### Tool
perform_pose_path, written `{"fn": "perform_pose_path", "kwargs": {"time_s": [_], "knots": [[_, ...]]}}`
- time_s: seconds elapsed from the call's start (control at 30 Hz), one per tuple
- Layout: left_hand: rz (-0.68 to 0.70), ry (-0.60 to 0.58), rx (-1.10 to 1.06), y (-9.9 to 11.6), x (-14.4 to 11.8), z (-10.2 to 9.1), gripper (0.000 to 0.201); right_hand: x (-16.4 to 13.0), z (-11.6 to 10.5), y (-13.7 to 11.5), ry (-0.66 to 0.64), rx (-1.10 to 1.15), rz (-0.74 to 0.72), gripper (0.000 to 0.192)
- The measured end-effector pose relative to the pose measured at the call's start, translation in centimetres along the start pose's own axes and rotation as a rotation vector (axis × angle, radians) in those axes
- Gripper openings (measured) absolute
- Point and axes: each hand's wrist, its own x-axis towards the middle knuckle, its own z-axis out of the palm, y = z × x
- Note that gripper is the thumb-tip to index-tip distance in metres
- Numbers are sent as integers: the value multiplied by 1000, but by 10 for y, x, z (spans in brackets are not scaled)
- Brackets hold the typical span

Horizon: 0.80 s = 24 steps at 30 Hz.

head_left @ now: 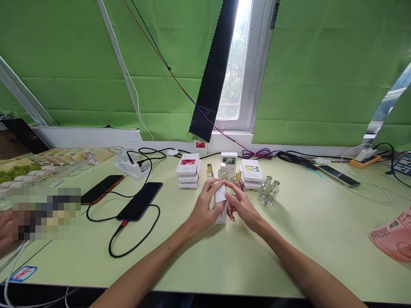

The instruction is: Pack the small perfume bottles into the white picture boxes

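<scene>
A small white carton is between my hands, end toward me, with a white flap or paper piece on its upper part. My left hand wraps it from the left, thumb on its top. From the right, my right hand presses fingers on the upper end; its lower fingers are partly hidden. Just beyond stand glass perfume bottles: one with a gold cap, one with a pale cap and a reddish one. Green-capped bottles lean together at the right.
White boxes are stacked at the left and right, with a box standing between. A cabled phone, another phone and a power strip lie left. Another person's hand is far left. A pink item lies right.
</scene>
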Motion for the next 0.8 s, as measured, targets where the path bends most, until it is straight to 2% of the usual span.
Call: {"fn": "perform_pose_path", "kwargs": {"time_s": [0.3, 0.8], "knots": [[28, -10, 4, -3, -1, -1, 51, -3, -2, -3, -48, -61, -17, 82], [27, -38, -11, -5, 0, -4, 51, -2, 0, 1, -12, -95, -35, 78]]}}
